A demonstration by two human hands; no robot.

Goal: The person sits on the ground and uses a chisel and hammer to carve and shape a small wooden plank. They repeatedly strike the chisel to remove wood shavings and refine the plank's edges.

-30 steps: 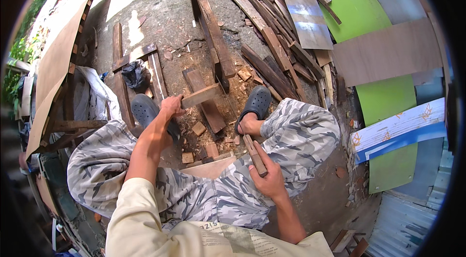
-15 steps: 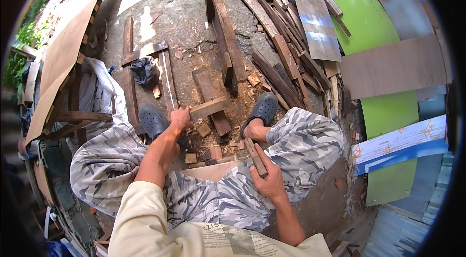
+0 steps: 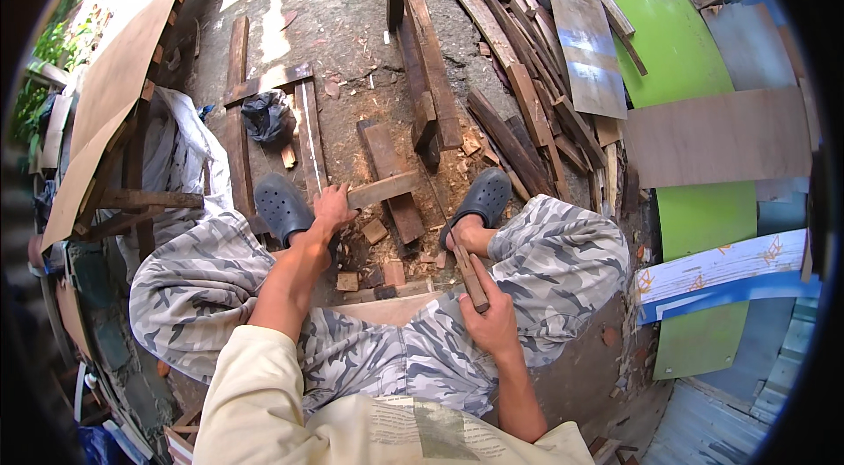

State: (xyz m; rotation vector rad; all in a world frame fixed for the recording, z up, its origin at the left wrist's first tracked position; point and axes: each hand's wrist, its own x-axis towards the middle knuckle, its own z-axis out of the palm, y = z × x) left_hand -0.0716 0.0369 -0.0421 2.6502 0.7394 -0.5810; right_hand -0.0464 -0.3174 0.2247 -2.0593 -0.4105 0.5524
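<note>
My left hand is closed around the near-left end of a short wooden board. That board lies crosswise over a thicker brown wood block on the ground between my feet. In my right hand, over my right thigh, is a slim wooden-handled tool. Its thin dark end points away from me, toward my right shoe; its exact kind is unclear. Small wood offcuts and chips lie around the block.
Two long dark timbers stand beyond the block. A timber frame with a black plastic bag lies ahead on the left. Scrap wood is piled at the right, beside green sheets. A plywood-topped structure rises at far left.
The whole view has shifted slightly. The right hand's tool has turned a little, and its thin end shows more. Left hand and short board keep their places.
</note>
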